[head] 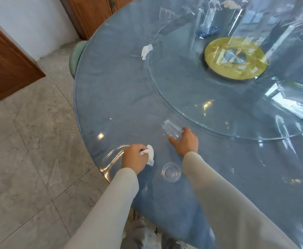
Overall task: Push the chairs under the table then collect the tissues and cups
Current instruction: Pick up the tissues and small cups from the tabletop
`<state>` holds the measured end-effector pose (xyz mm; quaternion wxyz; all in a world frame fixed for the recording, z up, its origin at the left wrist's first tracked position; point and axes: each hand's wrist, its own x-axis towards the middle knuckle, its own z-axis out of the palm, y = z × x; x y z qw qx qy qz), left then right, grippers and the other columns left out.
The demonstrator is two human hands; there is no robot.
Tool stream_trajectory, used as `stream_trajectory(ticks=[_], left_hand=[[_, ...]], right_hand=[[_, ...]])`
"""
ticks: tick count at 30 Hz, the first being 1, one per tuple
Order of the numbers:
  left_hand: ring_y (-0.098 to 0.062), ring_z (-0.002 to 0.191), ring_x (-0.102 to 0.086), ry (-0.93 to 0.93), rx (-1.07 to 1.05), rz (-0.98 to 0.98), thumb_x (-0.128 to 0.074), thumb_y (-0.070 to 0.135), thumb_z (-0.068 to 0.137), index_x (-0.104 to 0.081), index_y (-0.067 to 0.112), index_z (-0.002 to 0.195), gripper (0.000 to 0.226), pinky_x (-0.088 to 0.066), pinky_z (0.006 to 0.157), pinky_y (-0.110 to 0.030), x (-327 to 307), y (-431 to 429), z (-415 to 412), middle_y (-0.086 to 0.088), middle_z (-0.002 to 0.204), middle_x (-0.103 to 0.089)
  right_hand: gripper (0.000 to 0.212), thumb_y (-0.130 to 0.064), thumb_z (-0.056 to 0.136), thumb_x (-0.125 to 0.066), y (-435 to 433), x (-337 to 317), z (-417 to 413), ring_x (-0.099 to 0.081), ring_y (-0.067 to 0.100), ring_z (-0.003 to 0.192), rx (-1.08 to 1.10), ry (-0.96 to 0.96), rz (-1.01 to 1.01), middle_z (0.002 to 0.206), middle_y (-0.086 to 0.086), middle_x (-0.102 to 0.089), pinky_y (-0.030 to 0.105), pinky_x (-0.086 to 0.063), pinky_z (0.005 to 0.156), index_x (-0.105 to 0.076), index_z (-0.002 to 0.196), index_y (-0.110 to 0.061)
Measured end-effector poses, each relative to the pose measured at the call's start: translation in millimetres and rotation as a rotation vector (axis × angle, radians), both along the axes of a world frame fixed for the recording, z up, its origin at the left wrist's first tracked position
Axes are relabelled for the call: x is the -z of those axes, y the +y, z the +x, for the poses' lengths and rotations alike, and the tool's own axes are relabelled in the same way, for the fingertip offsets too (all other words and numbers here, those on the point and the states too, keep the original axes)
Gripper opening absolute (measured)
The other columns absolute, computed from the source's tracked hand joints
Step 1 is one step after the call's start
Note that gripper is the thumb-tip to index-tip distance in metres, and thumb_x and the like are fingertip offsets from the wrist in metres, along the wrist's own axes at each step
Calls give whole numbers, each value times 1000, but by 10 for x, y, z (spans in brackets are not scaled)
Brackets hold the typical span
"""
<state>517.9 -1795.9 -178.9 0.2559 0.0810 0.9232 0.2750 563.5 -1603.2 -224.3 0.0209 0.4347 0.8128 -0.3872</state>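
Head camera looks steeply down, close over the round table edge.

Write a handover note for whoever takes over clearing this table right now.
Left hand holds a crumpled tissue. Right hand grips a tilted clear cup.
Done: green chair is tucked under the table.
To do: upright clear cup near the table edge, second tissue by the glass turntable. There may be more at the far side, too blurred to tell.

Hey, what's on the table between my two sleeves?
In the head view, an upright clear cup stands on the blue table between the left sleeve and the right sleeve.
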Motion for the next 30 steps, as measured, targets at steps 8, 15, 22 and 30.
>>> stream_trajectory(ticks=[8, 15, 22, 30], left_hand=[[-23, 83, -59, 9, -5, -1, -59, 14, 95, -74, 8, 103, 19, -45, 72, -25, -219, 89, 73, -11, 102, -72], [-32, 97, -66, 29, -54, 45, -61, 13, 94, -74, 6, 109, 21, -55, 88, -35, -383, 16, 237, -14, 109, -72], [-26, 77, -58, 53, -103, 27, -57, 5, 88, -77, 7, 92, 20, -44, 68, -26, -368, -157, 415, -14, 95, -72], [-30, 88, -65, 40, -136, 30, -57, 10, 91, -76, 7, 96, 20, -49, 76, -27, -319, -248, 512, -11, 98, -73]], right_hand=[[74, -51, 65, -86, 28, -460, 216, -59, 18, 112, -33, 193, -106, 118, -2, -64, 27, -46, 92, -54, 124, -21], [77, -57, 64, -86, -25, -974, 635, -63, 8, 89, -412, 186, 23, 108, -6, -65, 27, -53, 86, -62, 129, -25], [81, -58, 71, -77, -270, -872, 879, -60, 26, 113, -751, -1, 228, 123, 3, -63, 34, -47, 94, -54, 139, -21], [70, -56, 78, -73, -461, -469, 939, -62, 31, 111, -797, -178, 254, 125, 4, -63, 39, -51, 90, -52, 136, -24]])
